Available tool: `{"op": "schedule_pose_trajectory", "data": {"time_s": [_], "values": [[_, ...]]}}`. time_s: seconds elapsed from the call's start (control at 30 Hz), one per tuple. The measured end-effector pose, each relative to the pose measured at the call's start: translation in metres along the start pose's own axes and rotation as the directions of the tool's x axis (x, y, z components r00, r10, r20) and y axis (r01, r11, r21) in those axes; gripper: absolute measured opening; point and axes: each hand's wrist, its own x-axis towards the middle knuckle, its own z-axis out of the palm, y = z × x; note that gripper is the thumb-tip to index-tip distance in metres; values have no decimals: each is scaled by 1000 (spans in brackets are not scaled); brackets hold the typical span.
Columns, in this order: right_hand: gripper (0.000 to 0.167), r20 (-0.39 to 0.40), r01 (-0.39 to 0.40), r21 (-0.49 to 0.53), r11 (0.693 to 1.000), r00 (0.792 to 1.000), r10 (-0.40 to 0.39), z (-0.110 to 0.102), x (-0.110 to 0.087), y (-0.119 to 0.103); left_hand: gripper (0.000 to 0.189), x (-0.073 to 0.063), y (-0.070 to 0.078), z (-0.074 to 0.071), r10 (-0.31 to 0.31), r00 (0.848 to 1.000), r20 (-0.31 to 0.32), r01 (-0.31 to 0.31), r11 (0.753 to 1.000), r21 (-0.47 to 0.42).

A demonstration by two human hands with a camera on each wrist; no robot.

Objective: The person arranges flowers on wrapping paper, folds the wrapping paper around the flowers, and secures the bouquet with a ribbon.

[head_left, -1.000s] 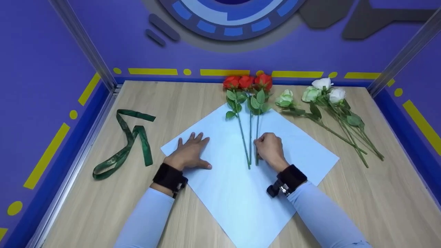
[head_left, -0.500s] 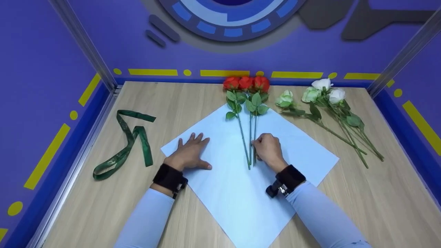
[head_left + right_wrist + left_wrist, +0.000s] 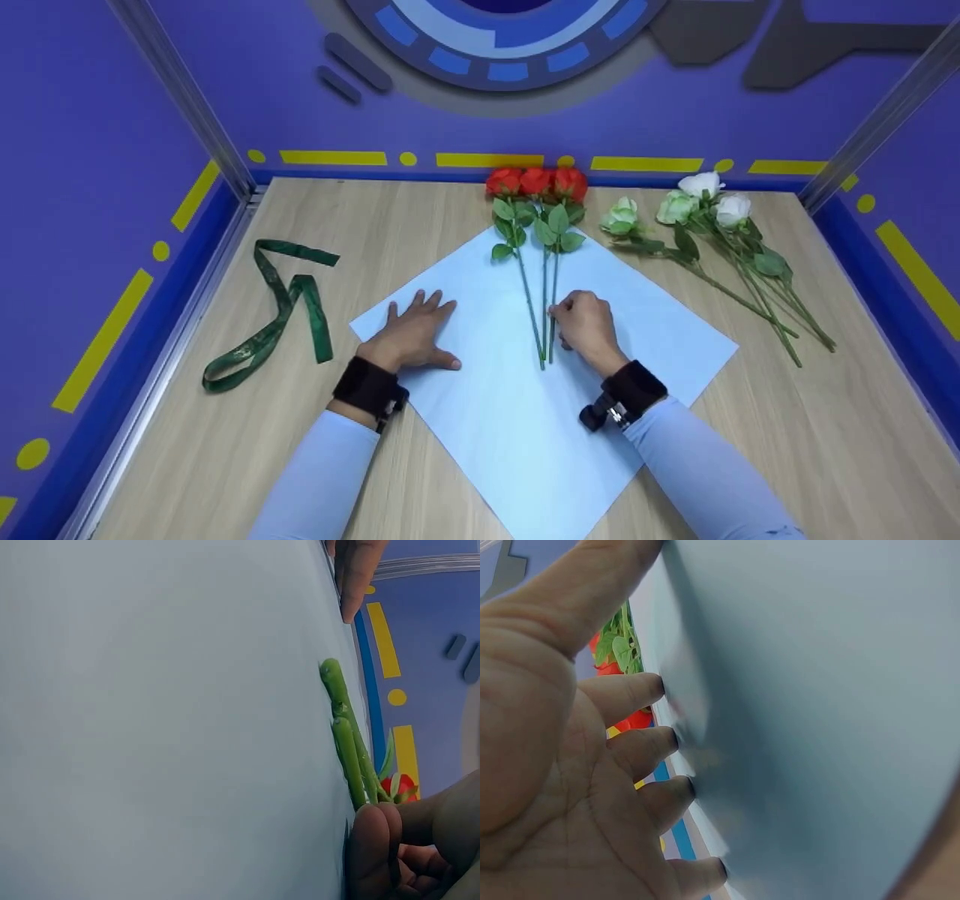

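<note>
A sheet of pale blue paper (image 3: 495, 435) lies cornerwise on the table, and my left hand (image 3: 411, 334) rests on its left side with spread fingers. In the left wrist view those fingertips (image 3: 671, 741) touch the sheet. Three red roses lie side by side across the paper's far corner, their blooms past its edge. My right hand (image 3: 589, 326) pinches the stem of the rightmost red rose (image 3: 570, 184) near its lower end. Beside it lie the middle red rose (image 3: 536, 180) and the left red rose (image 3: 503, 181). In the right wrist view, green stem ends (image 3: 346, 754) project past the pinching fingertips.
Several white and pale green roses (image 3: 731, 210) lie at the table's back right, stems pointing toward the front right. A dark green ribbon (image 3: 289, 296) lies loosely folded on the left. Blue-purple panels (image 3: 450, 120) bound the wooden table (image 3: 360, 217) at the back and sides.
My right hand has shifted slightly left with the rightmost red rose, bringing its bloom and stem closer to the middle rose. My left hand has stayed in place.
</note>
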Motion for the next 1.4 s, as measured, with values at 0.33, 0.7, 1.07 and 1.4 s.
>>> {"op": "schedule_pose_trajectory", "data": {"time_s": [0.33, 0.7, 1.07, 1.4], "values": [[20, -172, 146, -240, 960, 967, -190, -37, -2, 18, 108, -1, 0, 1, -5, 1000, -1, 5, 1000, 3], [23, -279, 91, -359, 929, 939, -200, -113, -1, 62, 109, -1, -2, -3, 10, 1000, 16, -10, 1000, -6], [35, -266, -105, -389, 915, 964, -2, -170, 8, 113, 108, -1, -1, -3, 11, 1000, 16, -11, 1000, -17], [31, -258, -160, -440, 884, 965, 46, -172, 14, 126, 108, -1, -2, 0, 17, 1000, 18, -16, 1000, -18]]}}
